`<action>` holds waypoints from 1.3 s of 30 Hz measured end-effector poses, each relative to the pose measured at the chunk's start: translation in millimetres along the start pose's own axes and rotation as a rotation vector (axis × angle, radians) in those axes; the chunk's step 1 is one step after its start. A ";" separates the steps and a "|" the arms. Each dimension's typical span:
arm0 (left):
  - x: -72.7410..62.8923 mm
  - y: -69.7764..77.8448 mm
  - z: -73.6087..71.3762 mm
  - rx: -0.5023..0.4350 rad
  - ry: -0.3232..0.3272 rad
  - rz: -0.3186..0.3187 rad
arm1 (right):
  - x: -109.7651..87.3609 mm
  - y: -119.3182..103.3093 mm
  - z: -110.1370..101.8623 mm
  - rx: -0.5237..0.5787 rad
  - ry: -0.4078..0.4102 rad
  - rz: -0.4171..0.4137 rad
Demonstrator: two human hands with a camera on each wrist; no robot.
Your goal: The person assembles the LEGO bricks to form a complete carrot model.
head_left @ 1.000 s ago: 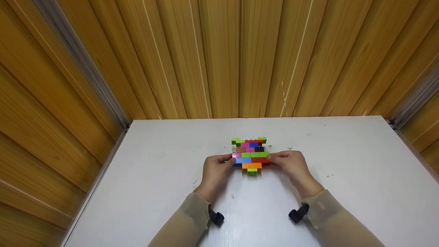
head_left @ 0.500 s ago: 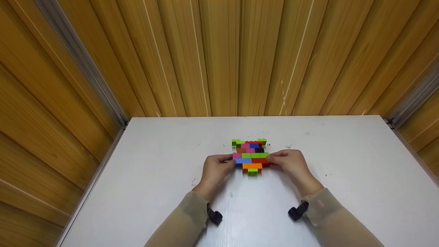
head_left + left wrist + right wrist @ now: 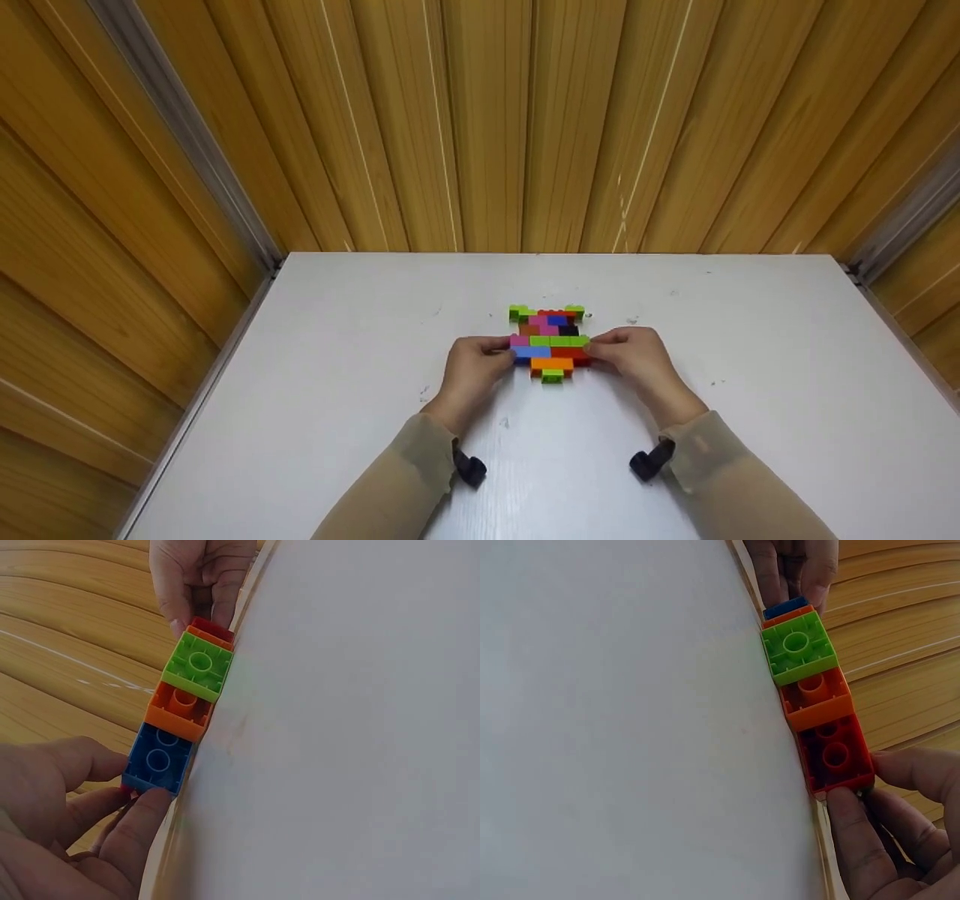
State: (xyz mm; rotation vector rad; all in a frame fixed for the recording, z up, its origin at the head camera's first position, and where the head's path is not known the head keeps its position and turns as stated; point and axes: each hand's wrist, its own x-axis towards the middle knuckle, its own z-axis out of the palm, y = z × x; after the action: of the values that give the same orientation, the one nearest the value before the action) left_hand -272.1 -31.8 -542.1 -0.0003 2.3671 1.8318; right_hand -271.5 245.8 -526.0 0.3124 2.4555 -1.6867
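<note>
A model of joined toy building bricks (image 3: 551, 341) lies on the white table, in rows of pink, green, blue, red, orange and black. My left hand (image 3: 472, 375) pinches its left end between thumb and fingers, at the dark blue brick (image 3: 157, 759). At the opposite end my right hand (image 3: 641, 367) grips the red brick (image 3: 836, 755) in the same way. The hollow undersides of a light green brick (image 3: 799, 647) and an orange brick (image 3: 180, 709) face the wrist cameras. Fingertips behind the model are partly hidden.
The white table (image 3: 337, 420) bears small dark marks. A wood-patterned wall (image 3: 487, 135) rises behind its far edge, with more panels at the left and right. A black strap device (image 3: 471, 469) is on the left wrist and another (image 3: 651, 461) on the right.
</note>
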 end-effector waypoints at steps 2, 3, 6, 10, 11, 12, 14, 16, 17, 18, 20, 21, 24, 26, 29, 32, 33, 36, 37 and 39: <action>0.7 -0.9 0.5 0.010 0.001 0.007 | 0.9 0.6 0.6 0.015 -0.003 0.003; 1.0 -1.6 0.8 0.016 0.001 0.010 | 1.1 1.0 0.9 0.026 -0.006 0.009; 1.2 -3.5 1.8 0.028 0.003 0.011 | 2.0 2.1 1.4 0.049 -0.014 0.024; 2.6 -3.4 2.2 0.024 0.000 0.014 | 2.9 1.8 -0.1 0.044 -0.014 0.023; 3.0 -3.0 2.1 0.026 -0.003 0.017 | 2.9 1.3 -0.1 0.040 -0.013 0.020; 3.4 -2.7 1.8 0.026 -0.005 0.017 | 3.1 1.1 -0.5 0.040 -0.014 0.016; 4.0 -2.4 1.0 0.029 -0.007 0.009 | 3.5 0.2 -0.7 0.031 -0.013 0.010; 4.0 -2.4 -0.1 0.029 -0.009 0.004 | 3.7 -0.3 -0.7 0.029 -0.019 0.003; 3.9 -2.5 -0.6 0.028 -0.010 0.002 | 3.6 -0.5 -0.4 0.027 -0.020 0.001; 3.7 -2.6 -1.0 0.027 -0.010 -0.001 | 3.7 -0.7 -0.4 0.025 -0.021 0.000; 3.3 -2.9 -1.8 0.031 -0.011 -0.003 | 3.4 -0.6 0.6 0.018 -0.020 0.002; 2.9 -3.0 -2.1 0.030 -0.012 -0.003 | 3.1 -0.4 1.2 0.018 -0.021 0.004; 1.7 -3.0 -2.7 0.037 -0.017 -0.013 | 2.5 -0.2 1.5 -0.016 -0.018 -0.005; 1.1 -2.4 -2.5 0.039 -0.017 -0.023 | 1.9 -0.7 0.6 -0.046 -0.018 -0.017; 0.9 -0.6 -3.0 0.045 -0.012 -0.034 | 1.5 -2.9 -1.8 -0.088 -0.020 -0.024; 2.6 2.0 -4.9 0.025 0.004 -0.037 | 2.7 -5.9 -3.5 -0.111 -0.025 -0.019; 3.6 2.9 -6.1 0.008 0.013 -0.041 | 3.4 -6.8 -4.0 -0.106 -0.028 -0.011; 7.0 5.9 -11.8 -0.048 0.049 -0.054 | 5.6 -8.2 -7.2 -0.068 -0.032 0.011; 8.0 6.9 -14.5 -0.056 0.063 -0.063 | 6.3 -7.9 -9.4 -0.053 -0.034 0.016; 10.2 7.6 -21.2 -0.046 0.081 -0.079 | 7.2 -5.4 -15.3 -0.035 -0.031 0.008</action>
State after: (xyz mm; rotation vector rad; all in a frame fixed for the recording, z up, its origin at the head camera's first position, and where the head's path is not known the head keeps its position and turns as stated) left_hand -285.4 -49.3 -530.8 -0.1734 2.3401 1.8835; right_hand -279.9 258.9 -517.4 0.2896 2.4546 -1.6312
